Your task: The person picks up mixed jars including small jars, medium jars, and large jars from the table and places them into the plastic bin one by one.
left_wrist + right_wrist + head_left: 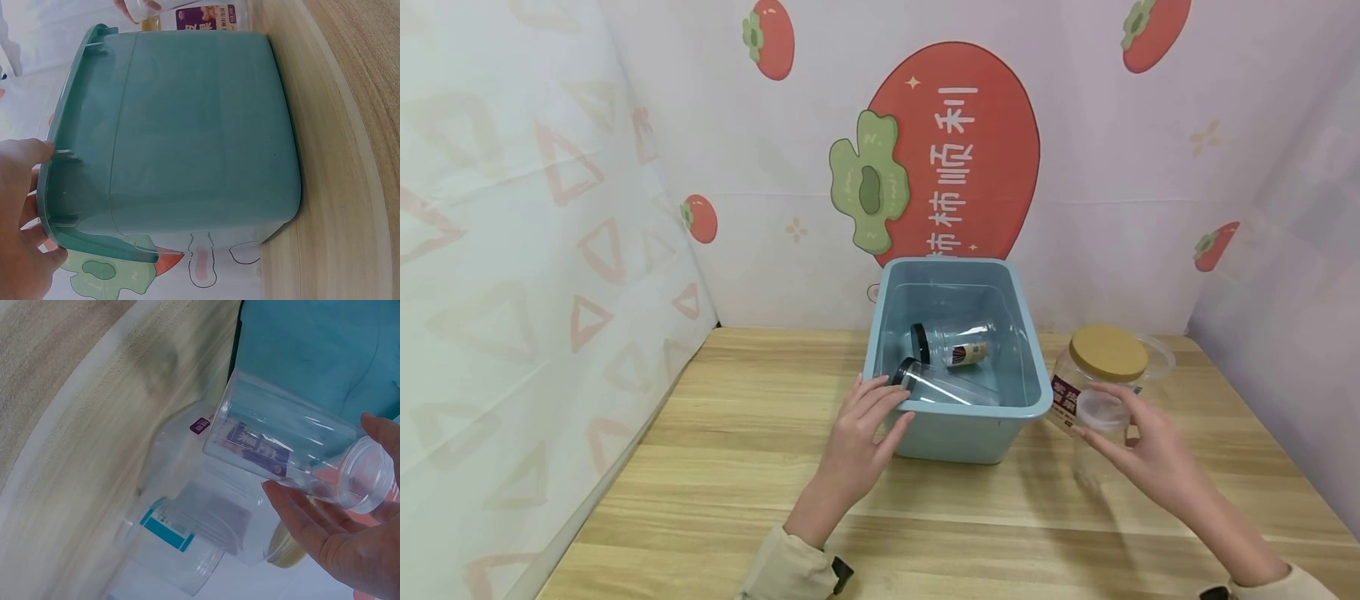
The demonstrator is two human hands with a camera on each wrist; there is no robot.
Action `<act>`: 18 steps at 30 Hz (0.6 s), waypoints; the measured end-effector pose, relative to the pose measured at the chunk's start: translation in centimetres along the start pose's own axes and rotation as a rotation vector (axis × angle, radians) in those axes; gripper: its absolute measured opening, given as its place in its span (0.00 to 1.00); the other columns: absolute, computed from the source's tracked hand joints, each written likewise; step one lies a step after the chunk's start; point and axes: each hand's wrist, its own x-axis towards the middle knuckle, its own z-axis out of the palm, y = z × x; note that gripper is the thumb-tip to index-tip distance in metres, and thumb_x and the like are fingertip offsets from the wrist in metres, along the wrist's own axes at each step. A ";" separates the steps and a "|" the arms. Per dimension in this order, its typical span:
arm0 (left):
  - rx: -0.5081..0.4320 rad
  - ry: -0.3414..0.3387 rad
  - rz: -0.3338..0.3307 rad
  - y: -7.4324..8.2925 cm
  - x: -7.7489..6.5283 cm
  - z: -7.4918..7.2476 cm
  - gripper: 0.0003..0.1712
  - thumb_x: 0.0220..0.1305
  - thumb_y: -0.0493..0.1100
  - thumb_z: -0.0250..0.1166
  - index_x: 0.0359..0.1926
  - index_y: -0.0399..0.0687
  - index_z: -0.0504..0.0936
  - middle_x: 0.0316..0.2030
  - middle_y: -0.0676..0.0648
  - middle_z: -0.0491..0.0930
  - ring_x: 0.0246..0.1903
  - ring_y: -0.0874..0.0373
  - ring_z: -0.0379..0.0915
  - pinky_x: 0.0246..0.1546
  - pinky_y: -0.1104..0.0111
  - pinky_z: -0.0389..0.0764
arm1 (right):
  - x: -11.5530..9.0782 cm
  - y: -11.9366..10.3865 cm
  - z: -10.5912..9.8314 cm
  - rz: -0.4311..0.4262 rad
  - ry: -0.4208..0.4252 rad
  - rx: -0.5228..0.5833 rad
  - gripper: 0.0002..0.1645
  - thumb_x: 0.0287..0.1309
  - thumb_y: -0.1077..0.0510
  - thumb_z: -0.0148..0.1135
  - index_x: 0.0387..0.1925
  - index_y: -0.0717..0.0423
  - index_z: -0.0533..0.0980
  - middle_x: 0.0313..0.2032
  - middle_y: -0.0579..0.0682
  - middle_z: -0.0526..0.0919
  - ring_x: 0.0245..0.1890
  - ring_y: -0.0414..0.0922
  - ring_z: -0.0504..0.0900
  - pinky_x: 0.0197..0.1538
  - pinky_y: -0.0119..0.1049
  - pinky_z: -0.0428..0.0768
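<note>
My left hand (850, 442) grips the near left rim of a blue plastic bin (955, 437), fingers over the edge and thumb in front. Two clear jars with black lids lie on their sides in the bin: a labelled jar (962, 340) behind and a slimmer plain jar (951, 387) near the front wall. To the right of the bin, my right hand (1165, 458) holds a clear, empty-looking jar (287, 440) near its top, thumb on one side and fingers on the other. This jar overlaps a larger jar in the head view.
Behind the held jar stands the large clear jar with a mustard lid (1108, 352) and a purple label. Another clear container (181, 544) with a teal-edged label lies beyond it. Fabric walls enclose the wooden table (737, 467) at the back and sides.
</note>
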 end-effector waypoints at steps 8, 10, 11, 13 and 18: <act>-0.002 0.006 0.009 0.0 0.0 0.0 0.15 0.64 0.36 0.76 0.52 0.40 0.88 0.51 0.44 0.88 0.63 0.42 0.78 0.72 0.40 0.70 | 0.1 -0.1 -0.3 -0.040 0.029 -0.049 0.39 0.46 0.65 0.84 0.61 0.62 0.77 0.47 0.65 0.86 0.43 0.41 0.82 0.28 0.26 0.84; -0.002 0.006 0.010 0.0 0.0 0.0 0.15 0.64 0.36 0.76 0.51 0.41 0.88 0.51 0.44 0.88 0.63 0.43 0.78 0.73 0.40 0.70 | 0.2 -0.2 -0.3 -0.051 0.029 -0.049 0.39 0.45 0.66 0.84 0.60 0.64 0.76 0.48 0.65 0.86 0.43 0.46 0.84 0.27 0.25 0.83; -0.002 0.007 0.012 0.0 0.0 0.0 0.15 0.64 0.36 0.76 0.51 0.41 0.88 0.51 0.44 0.88 0.63 0.43 0.78 0.73 0.40 0.70 | 0.2 -0.2 -0.4 -0.055 0.028 -0.049 0.39 0.45 0.67 0.84 0.61 0.64 0.76 0.48 0.66 0.86 0.43 0.50 0.84 0.27 0.25 0.83; 0.000 0.009 0.014 0.0 0.0 0.0 0.15 0.64 0.36 0.76 0.51 0.41 0.88 0.51 0.44 0.88 0.63 0.44 0.78 0.72 0.40 0.70 | 0.3 -0.2 -0.5 -0.053 0.023 -0.048 0.40 0.45 0.67 0.84 0.61 0.65 0.76 0.49 0.67 0.85 0.43 0.56 0.84 0.27 0.25 0.84; 0.007 0.012 0.019 -0.2 -0.1 0.2 0.15 0.64 0.35 0.75 0.51 0.41 0.88 0.51 0.45 0.88 0.62 0.44 0.79 0.71 0.40 0.72 | 0.4 -0.3 -0.8 -0.047 0.007 -0.053 0.40 0.46 0.67 0.83 0.62 0.64 0.76 0.50 0.69 0.84 0.44 0.63 0.83 0.26 0.29 0.85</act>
